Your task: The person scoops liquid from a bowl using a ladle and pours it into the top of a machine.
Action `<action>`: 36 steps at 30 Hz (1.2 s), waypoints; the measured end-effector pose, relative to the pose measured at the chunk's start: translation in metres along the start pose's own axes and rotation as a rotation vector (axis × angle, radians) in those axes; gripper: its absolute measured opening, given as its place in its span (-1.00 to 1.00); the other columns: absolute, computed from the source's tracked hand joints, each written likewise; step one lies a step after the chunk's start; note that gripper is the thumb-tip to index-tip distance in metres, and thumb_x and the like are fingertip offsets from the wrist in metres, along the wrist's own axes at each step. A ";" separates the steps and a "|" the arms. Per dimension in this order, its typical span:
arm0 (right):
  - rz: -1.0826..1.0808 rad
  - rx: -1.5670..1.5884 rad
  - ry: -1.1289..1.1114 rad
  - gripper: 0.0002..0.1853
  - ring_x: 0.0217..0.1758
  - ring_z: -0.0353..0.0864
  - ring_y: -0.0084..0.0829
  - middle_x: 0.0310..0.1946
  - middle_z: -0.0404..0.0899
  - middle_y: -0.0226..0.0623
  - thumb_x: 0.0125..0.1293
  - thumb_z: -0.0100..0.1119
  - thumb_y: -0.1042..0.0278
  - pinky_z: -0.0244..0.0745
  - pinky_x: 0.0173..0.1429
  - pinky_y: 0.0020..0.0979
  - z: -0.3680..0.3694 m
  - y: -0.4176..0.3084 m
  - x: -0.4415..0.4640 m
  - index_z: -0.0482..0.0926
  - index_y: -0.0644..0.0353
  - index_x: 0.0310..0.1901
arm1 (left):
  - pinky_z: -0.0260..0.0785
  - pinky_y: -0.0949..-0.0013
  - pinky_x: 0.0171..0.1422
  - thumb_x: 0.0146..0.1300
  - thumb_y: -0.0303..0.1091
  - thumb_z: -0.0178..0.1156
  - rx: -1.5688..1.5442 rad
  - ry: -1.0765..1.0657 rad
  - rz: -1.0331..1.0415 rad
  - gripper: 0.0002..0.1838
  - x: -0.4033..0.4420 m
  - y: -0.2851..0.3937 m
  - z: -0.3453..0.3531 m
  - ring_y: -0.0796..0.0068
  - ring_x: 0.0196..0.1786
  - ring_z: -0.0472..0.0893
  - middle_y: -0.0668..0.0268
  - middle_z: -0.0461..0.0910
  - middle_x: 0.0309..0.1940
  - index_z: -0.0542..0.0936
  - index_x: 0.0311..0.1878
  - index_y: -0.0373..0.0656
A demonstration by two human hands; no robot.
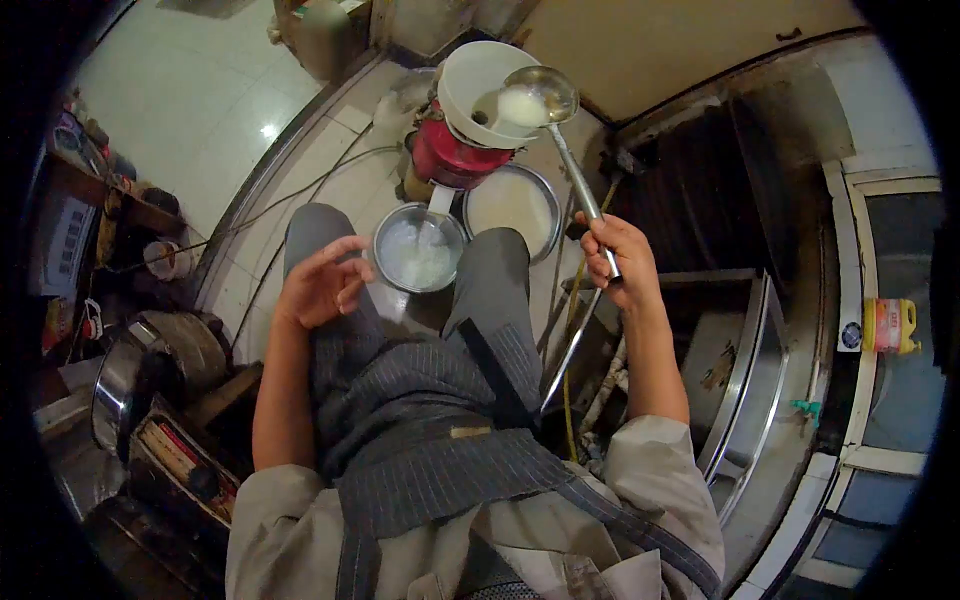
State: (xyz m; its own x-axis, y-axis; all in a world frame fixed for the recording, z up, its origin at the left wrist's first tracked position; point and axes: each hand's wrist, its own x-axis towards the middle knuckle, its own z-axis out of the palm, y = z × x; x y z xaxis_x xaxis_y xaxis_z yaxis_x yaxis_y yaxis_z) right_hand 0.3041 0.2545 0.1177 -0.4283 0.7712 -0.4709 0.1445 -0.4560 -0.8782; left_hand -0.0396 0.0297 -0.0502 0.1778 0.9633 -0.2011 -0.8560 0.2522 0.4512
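Note:
My right hand [617, 258] is closed around the handle of a metal ladle [575, 172]. The ladle's bowl, with whitish content in it, is tilted over a white funnel-like bowl [462, 82] on top of a red machine [447, 158]. A pale spout [441, 199] comes out of the machine above a metal pot [420, 247] of frothy white liquid between my knees. Near that pot's left rim, my left hand [325, 280] has its fingers apart and curved, holding nothing. A wide metal basin [512, 208] of cream-coloured content stands behind my right knee.
A cable [300, 187] runs across the tiled floor from the machine to the left. Metal pots [125, 390] and boxes crowd the left side. At the right are a metal-framed unit [735, 385], a hose and a yellow jug [890, 325].

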 end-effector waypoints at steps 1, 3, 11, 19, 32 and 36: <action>-0.009 -0.008 -0.002 -0.71 -0.74 0.33 -0.67 -0.55 0.46 -0.42 0.45 0.09 0.30 0.20 -0.72 -0.56 0.000 0.001 0.000 0.46 0.35 0.04 | 0.36 0.41 -0.45 0.41 -0.02 0.03 0.001 -0.001 0.000 -0.46 0.000 0.000 0.000 0.51 -0.47 0.44 0.07 0.62 -0.13 0.36 0.33 -0.14; -0.007 -0.009 0.003 -0.71 -0.74 0.33 -0.67 -0.55 0.46 -0.42 0.45 0.09 0.30 0.20 -0.72 -0.56 0.000 0.001 0.000 0.46 0.35 0.04 | 0.36 0.41 -0.44 0.40 -0.03 0.03 -0.025 -0.010 -0.002 -0.45 0.000 -0.001 0.000 0.51 -0.47 0.44 0.07 0.62 -0.12 0.35 0.34 -0.14; -0.002 -0.020 0.019 -0.70 -0.74 0.33 -0.67 -0.55 0.47 -0.43 0.43 0.10 0.32 0.21 -0.72 -0.56 0.001 0.002 0.001 0.46 0.33 0.06 | 0.36 0.40 -0.43 0.40 -0.05 0.04 -0.025 -0.022 0.000 -0.45 0.001 -0.001 -0.004 0.50 -0.48 0.44 0.06 0.61 -0.11 0.33 0.35 -0.14; -0.011 -0.066 0.046 -0.72 -0.73 0.36 -0.65 -0.55 0.48 -0.40 0.42 0.11 0.32 0.26 -0.71 -0.54 0.003 0.004 0.001 0.48 0.32 0.04 | 0.38 0.40 -0.42 0.40 -0.03 0.05 -0.033 0.003 -0.005 -0.45 0.000 -0.002 -0.001 0.49 -0.48 0.47 0.04 0.61 -0.13 0.36 0.33 -0.15; -0.054 -0.090 0.067 -0.81 -0.76 0.38 -0.62 -0.56 0.49 -0.38 0.38 0.17 0.37 0.25 -0.72 -0.52 0.000 0.020 0.007 0.50 0.27 -0.07 | 0.36 0.38 -0.43 0.44 -0.04 -0.01 -0.053 -0.031 0.000 -0.49 0.002 -0.004 -0.005 0.48 -0.49 0.46 0.02 0.61 -0.11 0.38 0.31 -0.15; -0.100 -0.172 0.081 -0.77 -0.76 0.39 -0.60 -0.57 0.50 -0.37 0.36 0.17 0.37 0.22 -0.75 -0.50 -0.002 0.028 0.009 0.50 0.32 -0.06 | 0.36 0.38 -0.42 0.48 -0.04 -0.06 -0.041 -0.030 0.005 -0.49 0.002 -0.003 -0.003 0.49 -0.48 0.46 0.02 0.60 -0.10 0.37 0.33 -0.16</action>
State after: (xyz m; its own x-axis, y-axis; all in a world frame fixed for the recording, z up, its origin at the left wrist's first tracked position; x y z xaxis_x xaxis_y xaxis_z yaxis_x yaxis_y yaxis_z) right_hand 0.3062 0.2500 0.0891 -0.3756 0.8452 -0.3802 0.2581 -0.2986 -0.9188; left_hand -0.0377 0.0302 -0.0542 0.1873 0.9670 -0.1727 -0.8762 0.2439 0.4156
